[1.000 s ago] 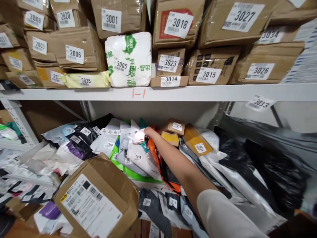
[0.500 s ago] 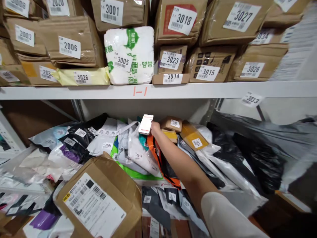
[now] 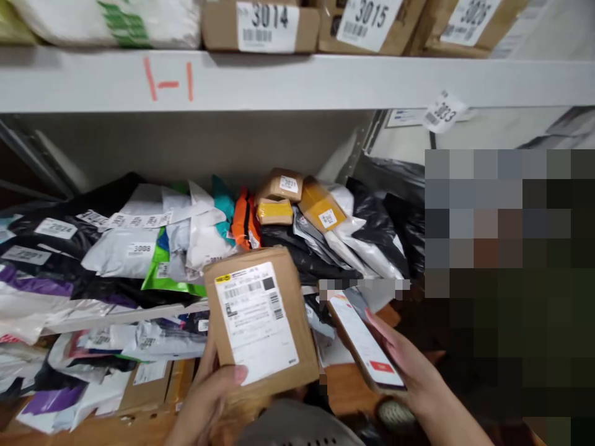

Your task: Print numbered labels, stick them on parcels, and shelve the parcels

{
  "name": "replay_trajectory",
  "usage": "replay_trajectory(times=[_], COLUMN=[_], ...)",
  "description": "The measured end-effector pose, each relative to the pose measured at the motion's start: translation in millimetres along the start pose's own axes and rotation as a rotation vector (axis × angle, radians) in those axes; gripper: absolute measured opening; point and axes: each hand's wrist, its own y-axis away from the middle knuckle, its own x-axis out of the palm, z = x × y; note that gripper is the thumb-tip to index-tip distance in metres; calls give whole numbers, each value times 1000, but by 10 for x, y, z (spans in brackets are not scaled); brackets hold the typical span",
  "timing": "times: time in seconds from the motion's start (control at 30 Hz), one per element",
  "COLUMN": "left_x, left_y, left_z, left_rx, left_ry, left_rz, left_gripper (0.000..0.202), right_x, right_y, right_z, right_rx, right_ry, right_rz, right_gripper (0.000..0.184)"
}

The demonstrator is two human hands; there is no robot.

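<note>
My left hand [image 3: 218,387] grips a brown cardboard box [image 3: 297,347] from its lower left side, the thumb on the front face. A white shipping label [image 3: 258,325] with a yellow mark covers much of that face. To the right, my right hand [image 3: 406,359] holds a smartphone [image 3: 365,341], its lit screen white with a red button near the bottom. Box and phone are apart, side by side in front of the shelf. My left fingers are partly hidden by the box.
Bagged parcels with number labels, such as a grey bag [image 3: 123,254] and an orange bag [image 3: 245,217], crowd the middle shelf. Above runs a white shelf beam [image 3: 279,83] marked 1-1, bearing boxes. More packages [image 3: 149,378] lie below. A blurred-out patch covers the right.
My right hand has drawn back from the shelf parcels with the phone, down and right beside the box. The box now sits further right in view. The view has tilted down and come closer.
</note>
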Motion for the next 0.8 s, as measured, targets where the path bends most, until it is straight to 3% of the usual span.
replay_trajectory(times=[0.07, 0.17, 0.27, 0.33, 0.47, 0.57, 0.67, 0.8], left_x=[149, 347, 551, 686, 925, 1064, 1152, 1213], left_y=[-103, -288, -425, -474, -551, -642, -736, -814], left_z=[86, 284, 505, 630, 798, 890, 991, 1098], left_rx=[-39, -140, -171, -172, -215, -224, -274, -303], left_ry=[-40, -106, -166, -205, -268, -299, -329, -364], left_rz=[122, 318, 385, 394, 398, 387, 350, 315], left_gripper=[86, 100, 106, 108, 102, 102, 107, 100], right_x=[-152, -334, -519, -618, -736, -784, -813, -837], right_y=[142, 253, 320, 360, 407, 388, 319, 190], right_z=[-34, -40, -12, 31, 147, 206, 249, 323], right_rx=[73, -19, -186, -269, -371, -438, -459, -475], right_ry=[-134, -261, -219, -162, -103, -49, -37, -28], right_rz=[-89, -223, -342, -343, -270, -111, 44, 120], right_gripper=[27, 33, 64, 84, 96, 97, 89, 76])
